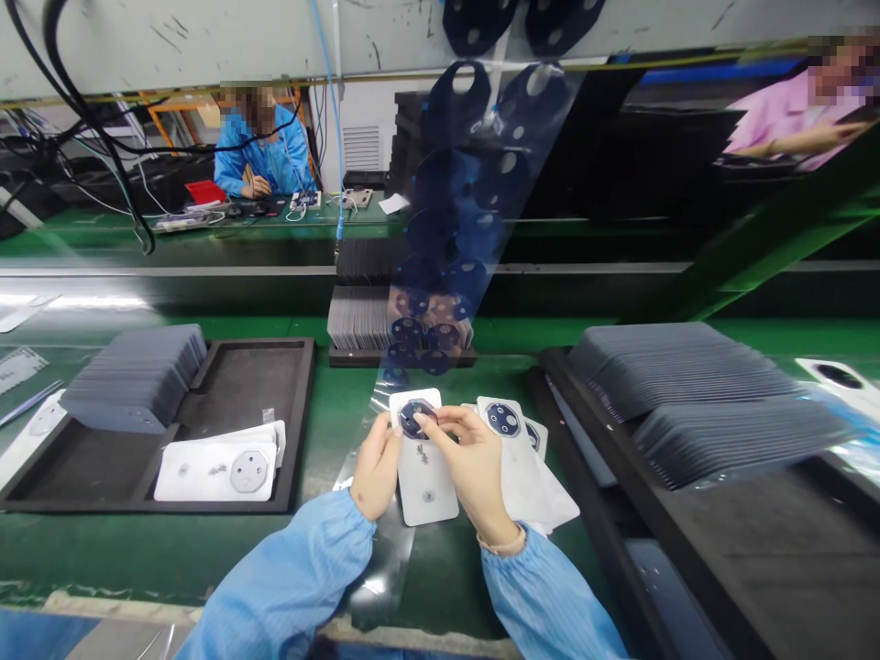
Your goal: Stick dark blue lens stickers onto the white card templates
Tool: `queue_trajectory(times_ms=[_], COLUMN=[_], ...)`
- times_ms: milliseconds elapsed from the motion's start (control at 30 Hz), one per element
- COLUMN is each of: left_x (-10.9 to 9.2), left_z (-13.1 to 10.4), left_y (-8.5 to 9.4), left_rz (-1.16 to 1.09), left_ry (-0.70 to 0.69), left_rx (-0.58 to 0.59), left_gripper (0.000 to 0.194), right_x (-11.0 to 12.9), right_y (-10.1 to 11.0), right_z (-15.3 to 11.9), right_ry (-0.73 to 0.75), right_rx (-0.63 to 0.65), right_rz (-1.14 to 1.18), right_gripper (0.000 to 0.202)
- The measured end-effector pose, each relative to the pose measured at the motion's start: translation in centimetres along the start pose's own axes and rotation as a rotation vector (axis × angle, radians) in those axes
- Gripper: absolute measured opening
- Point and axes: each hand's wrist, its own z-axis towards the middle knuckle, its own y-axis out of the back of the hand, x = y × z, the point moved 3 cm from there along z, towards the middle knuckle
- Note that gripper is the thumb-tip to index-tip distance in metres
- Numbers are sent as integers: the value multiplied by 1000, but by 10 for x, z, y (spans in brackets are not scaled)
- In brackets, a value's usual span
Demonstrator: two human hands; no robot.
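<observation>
A white phone back panel (pixel 427 490) with small dark print lies upright in front of me, its top away from me. At its upper left edge, my left hand (pixel 378 463) grips it between thumb and fingers. A dark round film (pixel 412 419) covers the camera area at the panel's top. My right hand (pixel 476 458) reaches over from the right, thumb and fingers pinched at that film; the fingertips partly hide it. Close to my right hand, several white panels with dark camera rings (pixel 504 420) lie fanned in a loose pile.
A clear strip of dark round films (pixel 457 215) hangs down behind the panel. To the left, a black tray (pixel 240 367) holds grey panels (pixel 130 380) and white ones (pixel 196 472). Grey panels (pixel 687 376) stand in a right tray (pixel 756 532). Two co-workers sit across the line.
</observation>
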Motion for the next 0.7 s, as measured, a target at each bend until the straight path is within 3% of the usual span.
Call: queue_trajectory(times_ms=[700], left_x=[1], left_z=[1], left_y=[0], left_rz=[21], left_ry=[-2], left_rx=[15], left_gripper=[45], right_x=[3], right_y=[-2], right_z=[-2], right_ry=[31], right_rx=[-26], right_rz=[-49], right_gripper=[28])
